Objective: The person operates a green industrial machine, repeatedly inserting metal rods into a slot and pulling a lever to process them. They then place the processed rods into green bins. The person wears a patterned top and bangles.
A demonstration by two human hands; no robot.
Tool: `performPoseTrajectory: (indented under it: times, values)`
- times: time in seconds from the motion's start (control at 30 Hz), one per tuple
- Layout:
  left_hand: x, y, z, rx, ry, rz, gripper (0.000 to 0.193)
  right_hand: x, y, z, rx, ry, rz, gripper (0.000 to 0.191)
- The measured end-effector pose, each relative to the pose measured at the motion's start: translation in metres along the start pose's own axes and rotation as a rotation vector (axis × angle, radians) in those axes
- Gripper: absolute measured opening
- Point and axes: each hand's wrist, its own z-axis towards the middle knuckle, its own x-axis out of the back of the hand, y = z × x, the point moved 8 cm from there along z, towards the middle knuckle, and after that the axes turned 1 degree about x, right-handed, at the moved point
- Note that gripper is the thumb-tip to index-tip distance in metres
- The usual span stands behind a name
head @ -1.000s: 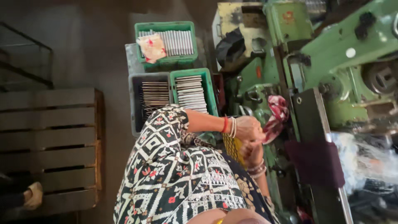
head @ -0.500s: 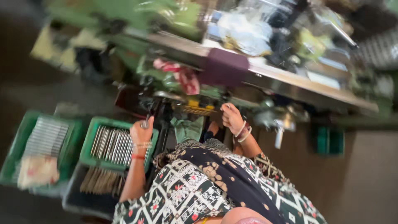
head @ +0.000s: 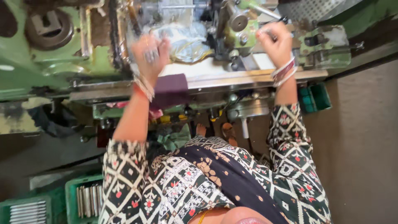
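Carefully now: your left hand (head: 150,54) is raised against the green metal machine (head: 49,58), beside crumpled clear plastic sheeting (head: 182,37); it is blurred, so you cannot tell whether its fingers are spread or closed. Your right hand (head: 274,41) is curled around a thin dark metal lever (head: 273,18) on the machine's upper right. Judging by this, loose bangles, sleeves or the plastic could catch on moving parts, and a hurried hand could slip off the lever. Down at lower left, a green plastic crate (head: 72,199) holds rows of grey metal rods (head: 89,201); a second green crate (head: 25,211) beside it holds more.
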Motion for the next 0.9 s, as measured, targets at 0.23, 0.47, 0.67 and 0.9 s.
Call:
performPoseTrajectory:
  times: [0.23, 0.47, 0.67, 0.9]
  values:
    - [-0.219, -0.139, 0.036, 1.527, 0.020, -1.157, 0.028, 0.067, 0.059, 0.073, 0.041, 0.251, -0.405, 0.008]
    - [-0.258, -0.150, 0.018, 1.615, 0.394, -0.745, 0.036, 0.020, 0.121, 0.059, -0.075, -0.119, -0.583, 0.009]
    - [-0.246, -0.164, 0.015, 1.530, 0.261, -0.164, 0.056, 0.017, 0.149, 0.048, -0.165, -0.082, -0.458, 0.018]
    - [-0.247, -0.166, 0.018, 1.377, 0.501, -0.385, 0.050, 0.017, 0.161, 0.043, -0.228, -0.101, -0.501, 0.008]
